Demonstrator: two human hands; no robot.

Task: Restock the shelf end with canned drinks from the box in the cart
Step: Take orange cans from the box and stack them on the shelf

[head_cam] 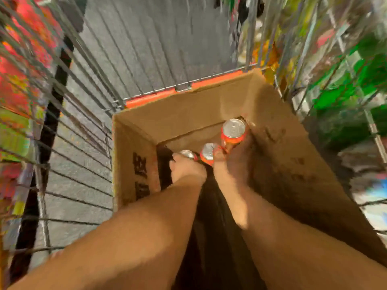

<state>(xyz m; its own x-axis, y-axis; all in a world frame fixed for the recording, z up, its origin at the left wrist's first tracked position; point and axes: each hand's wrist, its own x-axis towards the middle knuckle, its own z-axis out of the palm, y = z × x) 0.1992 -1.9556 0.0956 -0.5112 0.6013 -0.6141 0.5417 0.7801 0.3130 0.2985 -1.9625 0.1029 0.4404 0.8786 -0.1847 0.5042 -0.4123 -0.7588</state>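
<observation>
A: What are the hands doing down in the tall brown cardboard box [188,109], centre of the frame?

B: The right hand [232,164] has its grip round orange canned drinks with silver tops: one can [233,130] high by the box's right wall, a second can [208,153] lower, at its fingers. The left hand [187,170] curls over a third silver can top [187,153], lower left of those.

A: Firm holds?

B: Blur hides the fingers, so I can't say how tight. Both look closed on cans.

A: Risks?

B: Two cans in one hand could slip against each other and drop. A rising can might also catch the box wall. The wire cart [83,114] hems the box closely, leaving little room
</observation>
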